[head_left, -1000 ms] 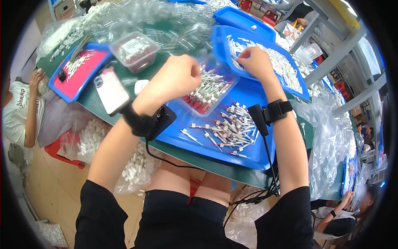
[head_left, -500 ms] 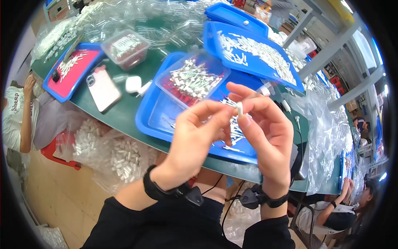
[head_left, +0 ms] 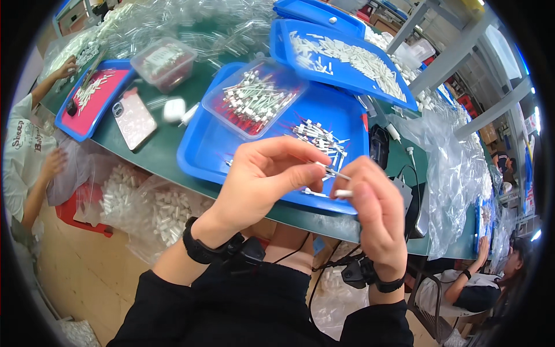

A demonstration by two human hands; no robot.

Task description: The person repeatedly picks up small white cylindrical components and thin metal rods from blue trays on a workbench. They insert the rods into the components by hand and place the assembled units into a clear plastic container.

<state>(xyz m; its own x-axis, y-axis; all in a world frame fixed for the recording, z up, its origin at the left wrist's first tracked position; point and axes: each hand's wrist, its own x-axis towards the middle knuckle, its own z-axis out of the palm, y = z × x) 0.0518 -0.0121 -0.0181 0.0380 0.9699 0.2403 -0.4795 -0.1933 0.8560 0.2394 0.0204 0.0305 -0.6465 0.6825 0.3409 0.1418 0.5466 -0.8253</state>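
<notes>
Over the front of a blue tray, my left hand pinches a thin pale stick-like part between thumb and fingertips. Its far end reaches the fingers of my right hand. A short white cylindrical piece sticks out from my right thumb and fingers, which are closed on it. Below and beyond my hands lie loose white-headed parts with thin stems and red wires. A clear plastic tub on the tray's left side holds many more of these.
Behind stands another blue tray of white tubes. Left are a phone, a white earbud case, a lidded clear box and a pink-lined tray. Clear bags cover the right side. Other people work at both sides.
My hands have drawn slightly apart and lower; the right hand turned, and the thin part now shows between them. At the left, a co-worker's arm reaches toward the table.
</notes>
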